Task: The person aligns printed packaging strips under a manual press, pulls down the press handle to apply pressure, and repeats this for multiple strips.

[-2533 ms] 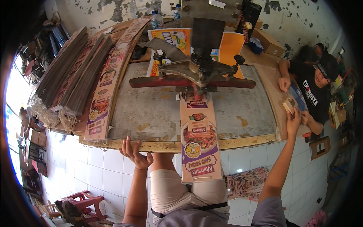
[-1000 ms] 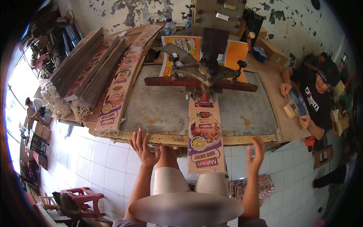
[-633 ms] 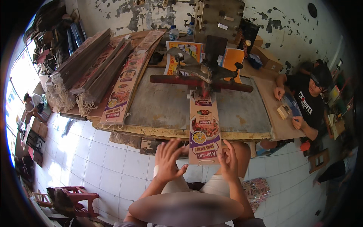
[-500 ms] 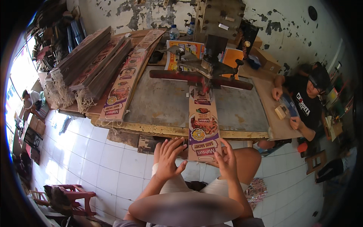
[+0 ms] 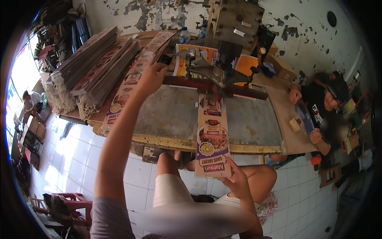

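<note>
A long printed cardboard strip (image 5: 213,135) lies on the grey work table (image 5: 167,115), its far end under the metal press (image 5: 223,71) and its near end hanging over the table edge. My right hand (image 5: 236,181) holds that near end from below. My left hand (image 5: 151,77) is stretched far forward, fingers on the top of a stack of similar printed strips (image 5: 133,79) lying along the table's left side.
Thick piles of flat brown cardboard (image 5: 87,67) lean at the far left. A person in a black shirt (image 5: 324,111) sits at the table's right end. Two water bottles (image 5: 184,35) stand at the back. A red stool (image 5: 69,201) is on the tiled floor.
My left hand has risen from near my lap and reached forward to the strip stack. My right hand has stayed low at the hanging end of the strip and closed on it.
</note>
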{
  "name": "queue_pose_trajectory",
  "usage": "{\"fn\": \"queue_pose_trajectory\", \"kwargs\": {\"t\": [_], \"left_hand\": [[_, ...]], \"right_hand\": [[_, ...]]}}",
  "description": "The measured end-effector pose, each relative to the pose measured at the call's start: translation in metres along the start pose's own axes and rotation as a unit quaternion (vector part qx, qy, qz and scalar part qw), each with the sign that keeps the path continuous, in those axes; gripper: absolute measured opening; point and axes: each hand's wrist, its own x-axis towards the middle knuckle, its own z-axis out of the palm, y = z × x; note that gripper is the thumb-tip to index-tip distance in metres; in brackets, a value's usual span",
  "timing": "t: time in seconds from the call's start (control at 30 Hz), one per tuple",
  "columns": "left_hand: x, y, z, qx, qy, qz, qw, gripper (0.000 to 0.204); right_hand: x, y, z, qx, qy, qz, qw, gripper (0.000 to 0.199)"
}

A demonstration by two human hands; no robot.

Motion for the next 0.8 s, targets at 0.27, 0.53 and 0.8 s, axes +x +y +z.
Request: {"fn": "queue_pose_trajectory", "kwargs": {"t": [0.27,0.53,0.8], "left_hand": [[0.174,-0.126,0.114,0.115,-0.449,0.233,0.855,0.032],[0.195,-0.123,0.175,0.308,-0.369,0.323,0.815,0.032],[0.191,-0.131,0.187,0.231,-0.365,0.308,0.848,0.033]], "right_hand": [[0.000,-0.012,0.007,-0.037,0.000,0.013,0.999,0.090],[-0.008,-0.004,-0.004,-0.057,0.014,0.084,0.995,0.099],[0.002,-0.022,-0.013,-0.275,-0.043,0.052,0.959,0.081]]}}
